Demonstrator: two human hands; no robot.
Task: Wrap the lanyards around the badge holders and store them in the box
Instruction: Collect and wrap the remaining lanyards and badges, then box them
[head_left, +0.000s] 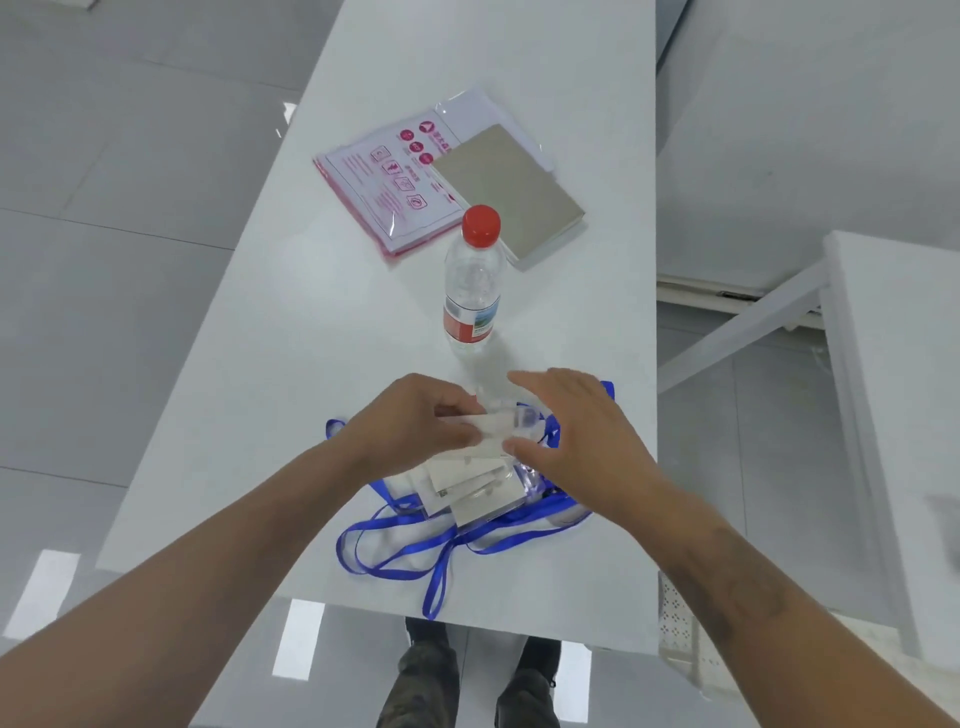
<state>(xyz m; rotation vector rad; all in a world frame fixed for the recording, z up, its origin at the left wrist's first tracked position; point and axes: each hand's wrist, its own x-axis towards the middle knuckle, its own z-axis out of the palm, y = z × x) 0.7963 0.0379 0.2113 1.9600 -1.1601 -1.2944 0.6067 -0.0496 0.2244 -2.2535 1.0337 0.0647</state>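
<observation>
On the white bench (322, 312), close to its near edge, lies a heap of clear badge holders (470, 486) with blue lanyards (395, 540) looping loose around them, one strand hanging over the near edge. The left hand (410, 421) has its fingers (457, 415) curled to pinch one badge holder (496, 423) by its left end, lifting it just above the heap, probably to free it so its strap can be wound round it. The right hand (576, 441) hovers at that holder's right end, fingers straight and slightly spread, thumb just beside the plastic; whether it touches is unclear. I judge it is about to steady the holder or catch the lanyard. Beyond the hands stands a water bottle (472, 283). Toward the far right edge lie a printed plastic bag (384, 176) and a flat grey box (506, 189), likely the store.
</observation>
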